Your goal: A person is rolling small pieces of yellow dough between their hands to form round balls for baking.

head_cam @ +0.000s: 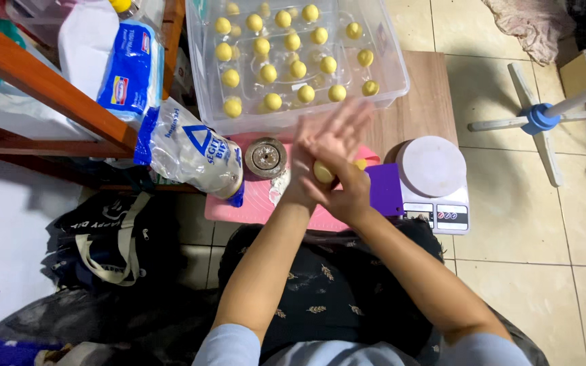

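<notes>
Both hands press a yellow dough ball (323, 171) between flat palms, left hand (327, 139) over right hand (347, 193), above the pink mat (252, 203) at the surface's near edge, rolling it round.

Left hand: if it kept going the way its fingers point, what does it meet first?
The left hand, pressed against the right hand around a yellow dough ball, points up-frame and slightly right. First in that line is probably the near wall of the clear plastic tub; depth is unclear.
</notes>
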